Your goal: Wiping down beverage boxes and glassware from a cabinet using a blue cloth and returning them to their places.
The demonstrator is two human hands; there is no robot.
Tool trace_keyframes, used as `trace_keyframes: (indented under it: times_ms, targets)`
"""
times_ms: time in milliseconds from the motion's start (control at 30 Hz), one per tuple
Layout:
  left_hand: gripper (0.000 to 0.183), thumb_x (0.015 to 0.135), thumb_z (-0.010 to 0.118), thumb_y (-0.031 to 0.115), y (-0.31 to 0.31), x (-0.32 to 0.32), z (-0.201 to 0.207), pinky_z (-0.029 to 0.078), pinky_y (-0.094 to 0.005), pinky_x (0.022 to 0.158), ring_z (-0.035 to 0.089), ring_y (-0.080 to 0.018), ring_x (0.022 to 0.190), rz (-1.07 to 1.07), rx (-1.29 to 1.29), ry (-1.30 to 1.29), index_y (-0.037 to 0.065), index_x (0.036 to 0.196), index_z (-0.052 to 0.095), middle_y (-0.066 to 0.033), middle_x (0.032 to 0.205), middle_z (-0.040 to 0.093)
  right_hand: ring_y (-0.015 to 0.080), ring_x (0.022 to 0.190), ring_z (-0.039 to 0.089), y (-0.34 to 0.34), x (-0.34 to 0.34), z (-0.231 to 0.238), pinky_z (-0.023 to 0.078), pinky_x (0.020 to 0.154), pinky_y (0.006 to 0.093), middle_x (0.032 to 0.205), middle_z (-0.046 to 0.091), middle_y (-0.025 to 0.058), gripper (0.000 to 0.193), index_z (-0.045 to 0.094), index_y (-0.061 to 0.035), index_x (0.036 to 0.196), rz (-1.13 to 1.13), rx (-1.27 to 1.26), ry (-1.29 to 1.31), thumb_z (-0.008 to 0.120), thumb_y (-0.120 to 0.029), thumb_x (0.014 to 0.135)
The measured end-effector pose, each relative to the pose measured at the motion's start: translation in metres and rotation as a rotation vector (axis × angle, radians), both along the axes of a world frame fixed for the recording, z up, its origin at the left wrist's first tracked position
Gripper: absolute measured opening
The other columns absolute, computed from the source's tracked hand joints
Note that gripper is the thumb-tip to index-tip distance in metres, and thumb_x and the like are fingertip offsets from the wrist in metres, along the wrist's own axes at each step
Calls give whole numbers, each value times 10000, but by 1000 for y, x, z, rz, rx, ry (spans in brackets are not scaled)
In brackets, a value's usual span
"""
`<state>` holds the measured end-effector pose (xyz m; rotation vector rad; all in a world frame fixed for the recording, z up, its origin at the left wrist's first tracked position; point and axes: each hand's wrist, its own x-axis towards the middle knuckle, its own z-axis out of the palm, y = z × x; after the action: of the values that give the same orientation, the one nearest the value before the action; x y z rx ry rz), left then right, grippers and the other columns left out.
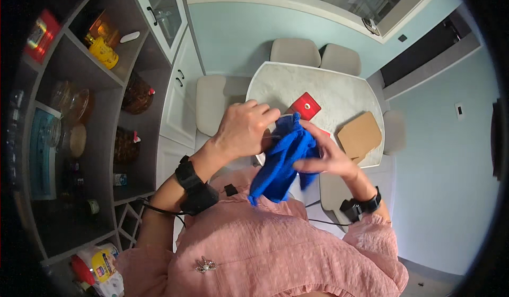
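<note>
A bright blue cloth (286, 162) hangs in loose folds between my hands, in front of my chest and at the near side of the table. My right hand (331, 156) grips it from the right, thumb across the folds and fingers behind. My left hand (245, 128) is closed at the cloth's upper left, fingers curled. A thin, clear, shiny edge shows between that hand and the cloth; what it belongs to is mostly hidden. Beyond the cloth, a red box (306, 106) rests on the pale marbled table (275, 82).
A brown cardboard piece (360, 134) lies at the table's right side. Grey chairs (295, 51) surround the table. On my left stands a dark shelf unit (85, 93) with jars, a yellow bottle (103, 52) and packages. Black bands with cables (195, 187) circle both my forearms.
</note>
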<state>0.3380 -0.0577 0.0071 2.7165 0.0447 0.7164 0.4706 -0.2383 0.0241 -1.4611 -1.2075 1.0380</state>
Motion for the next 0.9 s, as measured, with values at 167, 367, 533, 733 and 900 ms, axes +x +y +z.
trace_keyframes:
  times_ms: [167,367,533,733,900]
  targets:
    - [318,535,680,170,7,-5,15,458,-380,597,565,-271,701,10,-110,-28,73,808,548,-70,723,561,255,1086,452,13,-17,-9,369,923,334,1191,393,141,642,353,-25,1249,-210,308,-350,699,-70,710]
    - [279,540,663,158,15,-17,20,461,-388,605,576,-290,685,18,-153,34,61,779,556,-83,690,571,296,1114,468,33,6,31,537,691,317,1351,344,132,412,588,-129,998,133,301,-1209,676,-43,604]
    - [299,514,627,184,21,-25,31,475,-367,588,605,-271,626,-53,-257,423,64,787,609,-85,618,599,311,1185,420,54,1,68,550,737,319,1429,230,122,420,594,-155,1009,551,222,-1390,691,-136,601]
    - [266,535,630,199,28,-36,30,459,-359,559,596,-261,597,-62,-352,361,66,763,596,-78,604,588,295,979,561,61,15,58,521,711,358,1291,389,187,506,515,-182,1116,626,260,-1410,650,-101,635]
    - [297,517,670,199,28,-39,47,434,-382,544,577,-284,604,-37,-322,327,55,753,562,-87,615,555,313,827,594,63,22,52,488,695,330,1041,566,123,486,525,-86,1071,296,135,-659,685,-19,617]
